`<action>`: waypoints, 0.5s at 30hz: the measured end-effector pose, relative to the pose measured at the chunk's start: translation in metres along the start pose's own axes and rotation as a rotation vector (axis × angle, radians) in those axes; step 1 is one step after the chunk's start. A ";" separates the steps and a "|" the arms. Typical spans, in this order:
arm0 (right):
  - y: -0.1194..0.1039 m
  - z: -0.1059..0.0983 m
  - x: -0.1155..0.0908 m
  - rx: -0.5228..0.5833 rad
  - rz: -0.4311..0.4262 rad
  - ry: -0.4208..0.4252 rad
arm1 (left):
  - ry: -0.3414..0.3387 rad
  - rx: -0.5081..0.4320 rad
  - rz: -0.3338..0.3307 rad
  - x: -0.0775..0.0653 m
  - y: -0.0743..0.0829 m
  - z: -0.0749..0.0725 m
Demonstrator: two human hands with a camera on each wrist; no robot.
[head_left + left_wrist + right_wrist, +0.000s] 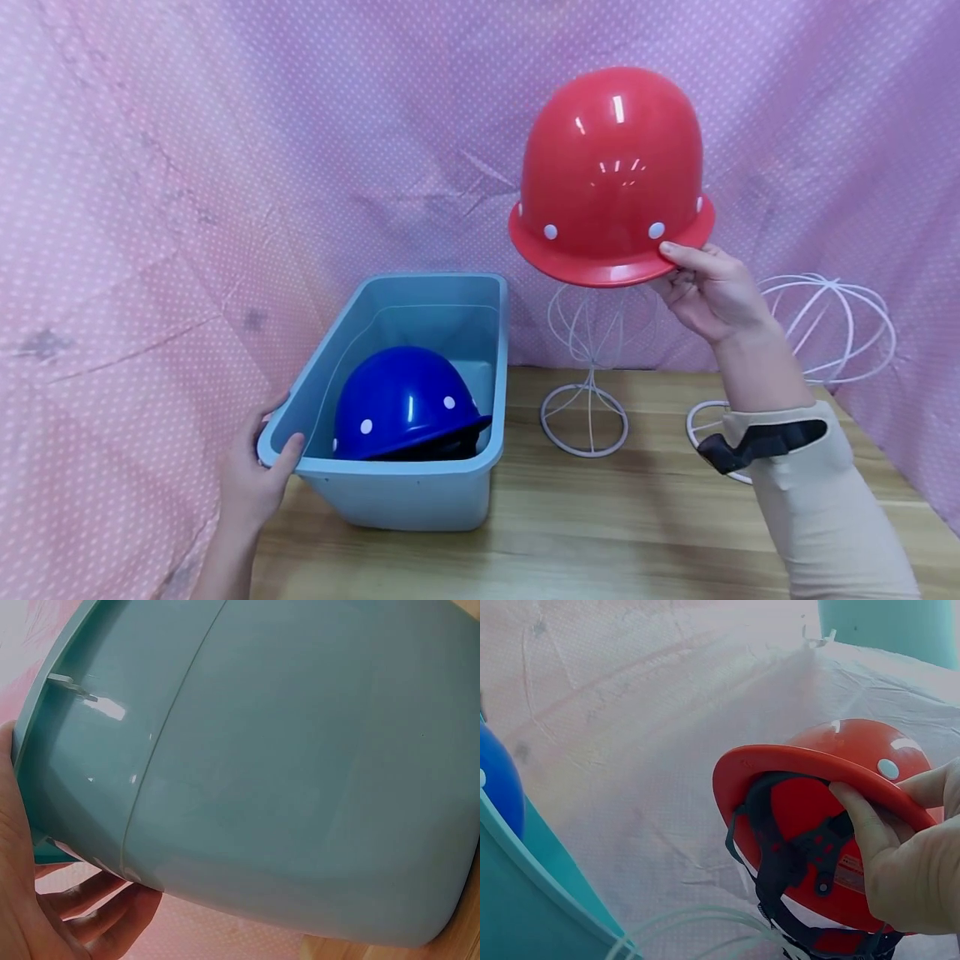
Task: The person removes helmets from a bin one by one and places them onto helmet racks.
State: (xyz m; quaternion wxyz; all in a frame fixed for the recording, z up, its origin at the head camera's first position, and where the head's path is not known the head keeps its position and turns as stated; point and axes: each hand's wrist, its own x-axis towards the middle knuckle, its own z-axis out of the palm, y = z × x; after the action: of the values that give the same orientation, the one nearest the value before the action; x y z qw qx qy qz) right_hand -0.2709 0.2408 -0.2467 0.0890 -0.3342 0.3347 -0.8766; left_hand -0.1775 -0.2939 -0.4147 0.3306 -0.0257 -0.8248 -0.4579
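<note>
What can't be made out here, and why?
- Head: bottom of the blue helmet, behind the near wall of the bin.
- Head: part of the right wire stand, behind the right forearm.
- Head: top of the left wire stand, behind the red helmet.
- Right wrist: label wording, too small.
- Left wrist: left hand, partly cut by the edge.

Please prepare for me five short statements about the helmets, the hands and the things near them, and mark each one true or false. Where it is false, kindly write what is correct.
1. The left hand grips the bin. True.
2. The right hand holds the red helmet by the top of its crown. False: it holds it by the brim.
3. The blue helmet lies inside the bin. True.
4. The red helmet is also in the bin. False: it is held up, outside the bin.
5. A wire stand is to the right of the bin. True.
</note>
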 end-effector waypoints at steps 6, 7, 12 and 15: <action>-0.017 -0.007 -0.013 0.054 -0.011 -0.048 | 0.006 -0.009 0.011 0.001 -0.001 0.000; -0.020 -0.008 -0.015 0.052 -0.013 -0.051 | 0.006 -0.011 0.010 0.001 -0.001 0.001; -0.038 -0.019 -0.031 0.060 -0.021 -0.065 | 0.005 -0.002 0.002 -0.001 0.000 0.001; -0.048 -0.030 -0.043 0.085 -0.024 -0.073 | -0.002 0.006 -0.003 -0.002 0.000 0.000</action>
State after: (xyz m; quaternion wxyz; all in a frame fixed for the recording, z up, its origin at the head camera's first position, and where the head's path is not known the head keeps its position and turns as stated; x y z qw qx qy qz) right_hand -0.2548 0.3098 -0.2546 0.1046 -0.3659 0.2898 -0.8782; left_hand -0.1759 -0.2933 -0.4158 0.3295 -0.0240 -0.8265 -0.4558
